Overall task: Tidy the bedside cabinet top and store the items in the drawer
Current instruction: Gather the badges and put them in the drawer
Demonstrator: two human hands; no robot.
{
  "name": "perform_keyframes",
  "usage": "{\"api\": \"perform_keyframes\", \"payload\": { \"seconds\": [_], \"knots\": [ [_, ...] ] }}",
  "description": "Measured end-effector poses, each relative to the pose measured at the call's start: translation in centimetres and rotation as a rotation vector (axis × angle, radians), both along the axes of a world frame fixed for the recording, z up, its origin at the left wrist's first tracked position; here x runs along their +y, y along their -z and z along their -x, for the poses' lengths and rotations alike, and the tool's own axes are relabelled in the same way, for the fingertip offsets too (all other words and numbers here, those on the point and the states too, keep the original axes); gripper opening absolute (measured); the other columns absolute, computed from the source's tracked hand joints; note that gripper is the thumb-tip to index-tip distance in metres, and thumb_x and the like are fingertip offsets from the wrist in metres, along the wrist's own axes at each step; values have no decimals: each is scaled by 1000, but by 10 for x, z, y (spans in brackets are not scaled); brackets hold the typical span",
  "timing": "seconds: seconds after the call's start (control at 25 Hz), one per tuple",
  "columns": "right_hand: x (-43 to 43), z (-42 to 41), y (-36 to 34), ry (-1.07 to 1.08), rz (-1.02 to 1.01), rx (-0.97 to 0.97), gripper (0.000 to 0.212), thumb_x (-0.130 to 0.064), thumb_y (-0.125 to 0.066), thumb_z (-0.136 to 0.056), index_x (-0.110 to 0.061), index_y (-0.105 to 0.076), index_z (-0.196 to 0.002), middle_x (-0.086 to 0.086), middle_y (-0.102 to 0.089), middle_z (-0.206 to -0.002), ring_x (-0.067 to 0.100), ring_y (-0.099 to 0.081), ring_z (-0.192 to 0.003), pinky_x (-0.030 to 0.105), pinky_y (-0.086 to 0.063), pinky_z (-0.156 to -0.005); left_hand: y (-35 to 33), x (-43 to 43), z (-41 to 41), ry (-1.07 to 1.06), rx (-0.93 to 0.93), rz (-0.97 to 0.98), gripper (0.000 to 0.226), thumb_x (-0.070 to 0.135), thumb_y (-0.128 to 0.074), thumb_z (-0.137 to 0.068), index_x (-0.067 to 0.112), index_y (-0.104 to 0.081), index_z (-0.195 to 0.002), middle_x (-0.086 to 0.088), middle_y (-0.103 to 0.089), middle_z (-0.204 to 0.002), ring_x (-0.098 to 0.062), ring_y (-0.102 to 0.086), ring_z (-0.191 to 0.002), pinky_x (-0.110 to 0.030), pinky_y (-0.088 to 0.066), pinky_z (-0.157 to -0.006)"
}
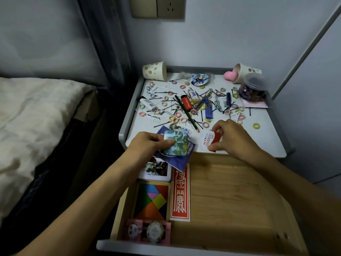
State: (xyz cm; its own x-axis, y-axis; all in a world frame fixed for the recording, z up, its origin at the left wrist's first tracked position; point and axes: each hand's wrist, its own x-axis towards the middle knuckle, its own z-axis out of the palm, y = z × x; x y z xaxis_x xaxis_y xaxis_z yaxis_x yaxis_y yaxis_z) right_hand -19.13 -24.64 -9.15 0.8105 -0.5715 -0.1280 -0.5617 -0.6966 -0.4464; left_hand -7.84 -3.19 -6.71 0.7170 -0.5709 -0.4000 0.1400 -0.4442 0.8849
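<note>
Cards [178, 145] in left hand [147, 144], right hand [233, 137] pinching packet [207, 141]

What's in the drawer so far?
In the drawer, along its left: a photo card, a tangram, a red paper strip and a pink hair-clip card. Cards held by the left hand cover the photo card's far edge.

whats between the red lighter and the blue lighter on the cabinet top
Head view: a grey translucent pen lies diagonally between red lighter and blue lighter.
</note>
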Motion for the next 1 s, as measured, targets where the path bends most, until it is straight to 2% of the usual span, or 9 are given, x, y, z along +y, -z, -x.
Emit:
{"api": "perform_keyframes", "payload": {
  "seconds": [0.08, 0.16, 0.24, 0.32, 0.4, 0.48, 0.68, 0.8, 1.0],
  "knots": [
    [-1, 3, 1, 55, -49, -34, 38, -27, -87, -68, -19, -63, -96, -7, -58, -88, 15, -57, -86, 26, -42, -66, 3, -3, 5, 29, 2, 4, 22, 23, -73, -85, 2, -70, -80, 1, -70, -71, 3, -57, -51, -10, -39, -44],
    [-3, 8, 0, 90, -135, -101, 22, -28, -81, -77, -17, -70, -93, -10, -63, -80, 9, -58, -74, 21, -38, -58, 4, -5, 8, 27, 11, 13, 24, 22, -73, -85, -1, -70, -82, 1, -70, -71, 3, -58, -51, -10, -39, -43],
    [-2, 14, -8, 134, -287, -229, 21, -27, -75, -83, -17, -72, -101, -8, -69, -84, 4, -59, -72, 20, -40, -61, 4, -4, 10, 24, 2, 10, 27, 23, -73, -85, -3, -70, -85, 0, -70, -73, 5, -58, -51, -10, -39, -43],
    [6, 22, -23, 111, -465, -339, 14, -22, -71, -86, -15, -71, -99, -4, -72, -85, 7, -65, -74, 19, -48, -66, 4, -2, 10, 27, -13, 0, 26, 28, -73, -85, 2, -72, -82, -2, -73, -78, 0, -59, -57, -14, -40, -46],
    [23, 28, -34, -6, -709, -331, 14, -9, -68, -87, -8, -67, -101, 6, -74, -87, 12, -71, -75, 17, -54, -65, 2, 0, 12, 29, -8, 9, 23, 29, -73, -84, 7, -72, -78, -3, -74, -81, -4, -61, -60, -15, -41, -47],
    [39, 32, -34, -80, -871, -269, 23, 0, -68, -85, -2, -62, -107, 18, -74, -86, 22, -71, -71, 23, -56, -59, 1, 1, 17, 42, 27, 29, 23, 28, -73, -84, 6, -71, -79, -4, -75, -83, -3, -64, -59, -14, -43, -46],
    [58, 30, -22, -7, -916, -253, 31, -6, -71, -84, -6, -60, -113, 11, -74, -78, 16, -65, -56, 20, -50, -49, -2, 5, 24, 85, 77, 9, 23, 32, -75, -82, 10, -70, -78, -6, -76, -83, -10, -69, -67, -19, -48, -50],
    [66, 28, -19, -21, -866, -260, 26, -14, -70, -86, -11, -63, -111, 5, -73, -75, 12, -60, -51, 19, -46, -46, -4, 5, 24, 73, 70, 13, 20, 23, -78, -80, 4, -73, -87, -5, -74, -77, -4, -64, -54, -15, -43, -42],
    [81, 22, -18, 1, -853, -340, 19, -21, -69, -87, -17, -69, -106, 0, -73, -83, 9, -60, -60, 19, -48, -53, -8, 9, 17, 60, 15, -7, 22, 19, -79, -78, 5, -74, -94, -5, -75, -81, -5, -66, -61, -16, -46, -49]
  ]
}}
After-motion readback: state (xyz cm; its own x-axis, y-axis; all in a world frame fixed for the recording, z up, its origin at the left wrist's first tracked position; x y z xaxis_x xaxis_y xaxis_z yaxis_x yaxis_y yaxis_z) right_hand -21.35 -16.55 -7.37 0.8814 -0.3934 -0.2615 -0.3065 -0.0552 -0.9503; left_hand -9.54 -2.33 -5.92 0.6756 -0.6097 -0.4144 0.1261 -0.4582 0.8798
